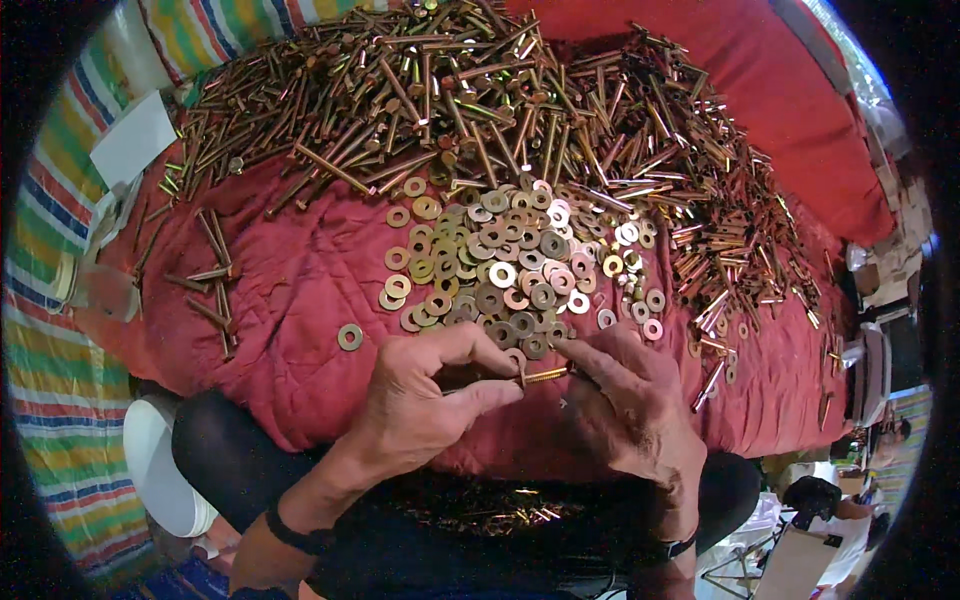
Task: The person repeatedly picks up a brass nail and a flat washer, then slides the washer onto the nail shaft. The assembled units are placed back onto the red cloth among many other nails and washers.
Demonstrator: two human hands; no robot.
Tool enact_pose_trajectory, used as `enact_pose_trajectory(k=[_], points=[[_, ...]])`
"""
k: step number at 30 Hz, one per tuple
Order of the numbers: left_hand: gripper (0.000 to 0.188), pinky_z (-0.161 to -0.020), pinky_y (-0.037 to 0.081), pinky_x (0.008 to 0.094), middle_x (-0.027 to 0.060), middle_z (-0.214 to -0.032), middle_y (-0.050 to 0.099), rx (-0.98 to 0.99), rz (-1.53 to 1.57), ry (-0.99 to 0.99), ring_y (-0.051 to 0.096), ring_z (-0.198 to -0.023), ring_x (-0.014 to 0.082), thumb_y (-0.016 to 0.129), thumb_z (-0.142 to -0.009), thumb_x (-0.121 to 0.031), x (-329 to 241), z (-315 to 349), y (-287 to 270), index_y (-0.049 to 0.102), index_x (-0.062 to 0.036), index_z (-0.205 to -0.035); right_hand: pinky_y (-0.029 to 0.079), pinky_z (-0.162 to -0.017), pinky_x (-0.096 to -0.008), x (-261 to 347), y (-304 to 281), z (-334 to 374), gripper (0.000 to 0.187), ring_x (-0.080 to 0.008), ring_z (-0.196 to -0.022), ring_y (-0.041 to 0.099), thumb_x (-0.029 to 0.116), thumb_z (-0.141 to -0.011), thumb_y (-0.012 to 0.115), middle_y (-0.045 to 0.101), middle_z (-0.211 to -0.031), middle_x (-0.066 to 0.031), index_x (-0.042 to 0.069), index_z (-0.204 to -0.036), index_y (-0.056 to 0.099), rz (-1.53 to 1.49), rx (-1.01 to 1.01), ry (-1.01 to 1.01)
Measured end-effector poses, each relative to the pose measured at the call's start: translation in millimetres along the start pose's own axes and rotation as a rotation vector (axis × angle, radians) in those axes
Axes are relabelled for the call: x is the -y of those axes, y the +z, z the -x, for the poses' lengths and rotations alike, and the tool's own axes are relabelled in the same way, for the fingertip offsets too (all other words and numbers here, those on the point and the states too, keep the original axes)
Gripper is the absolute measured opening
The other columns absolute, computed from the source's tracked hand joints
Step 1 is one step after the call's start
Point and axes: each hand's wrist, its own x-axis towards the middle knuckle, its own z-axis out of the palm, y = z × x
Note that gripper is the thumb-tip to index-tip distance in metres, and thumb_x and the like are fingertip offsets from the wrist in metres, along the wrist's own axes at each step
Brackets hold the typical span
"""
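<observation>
In front of me, my left hand (415, 395) pinches a flat washer (521, 368) between thumb and forefinger. My right hand (640, 400) grips a brassy bolt (545, 377), its threaded end pointing left. That end meets the washer; whether it passes through the hole I cannot tell. The right fingers hide the bolt's other end. Just beyond my fingertips lies a heap of loose washers (490, 250), some silvery and some golden. A single washer (350, 337) rests apart to the left of my left hand.
A large pile of bolts (420, 100) spreads across the far side of the red cloth (290, 270) and down its right. Several bolts (215, 275) lie loose at the left. A white bucket (165, 470) stands by my left knee; more bolts (500, 515) show below the cloth's near edge.
</observation>
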Motion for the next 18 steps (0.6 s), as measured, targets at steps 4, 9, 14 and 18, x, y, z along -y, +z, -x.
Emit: enact_pose_trajectory(k=[4, 9, 14, 18], points=[[0.011, -0.077, 0.054, 0.0241, 0.0031, -0.093, 0.075, 0.059, -0.005, -0.016, 0.067, -0.087, 0.0067, 0.081, -0.086, -0.002, -3, 0, -4, 0.074, -0.0001, -0.094, 0.054, -0.067, -0.0346, -4, 0, 2, 0.041, -0.0251, -0.074, 0.070, -0.005, -0.073, 0.081, 0.074, -0.091, -0.0109, 0.002, -0.112, 0.074, -0.086, 0.020, -0.027], [0.010, -0.077, 0.054, 0.0243, 0.0026, -0.092, 0.075, 0.086, 0.037, -0.045, 0.067, -0.086, 0.0062, 0.081, -0.085, -0.002, -3, 1, -7, 0.075, -0.0004, -0.093, 0.055, -0.069, -0.0306, 1, -4, 3, 0.032, -0.0189, -0.075, 0.072, -0.006, -0.072, 0.082, 0.075, -0.087, -0.0066, 0.003, -0.102, 0.075, -0.251, -0.001, 0.189], [0.009, -0.072, 0.051, 0.0229, 0.0014, -0.087, 0.074, 0.093, 0.051, -0.085, 0.065, -0.080, 0.0053, 0.080, -0.085, -0.002, -4, 0, -9, 0.076, -0.0006, -0.093, 0.056, -0.069, -0.0301, 5, -4, 0, 0.029, -0.0188, -0.079, 0.072, -0.002, -0.070, 0.085, 0.075, -0.091, -0.0081, 0.003, -0.096, 0.076, -0.270, -0.028, 0.122], [0.007, -0.066, 0.048, 0.0233, -0.0002, -0.080, 0.070, 0.136, -0.008, -0.002, 0.062, -0.074, 0.0048, 0.078, -0.087, -0.004, -6, 1, -8, 0.074, 0.0001, -0.090, 0.056, -0.069, -0.0316, 5, -3, 5, 0.029, -0.0208, -0.080, 0.072, 0.000, -0.069, 0.084, 0.073, -0.093, -0.0085, 0.005, -0.097, 0.076, -0.429, -0.035, 0.205]])
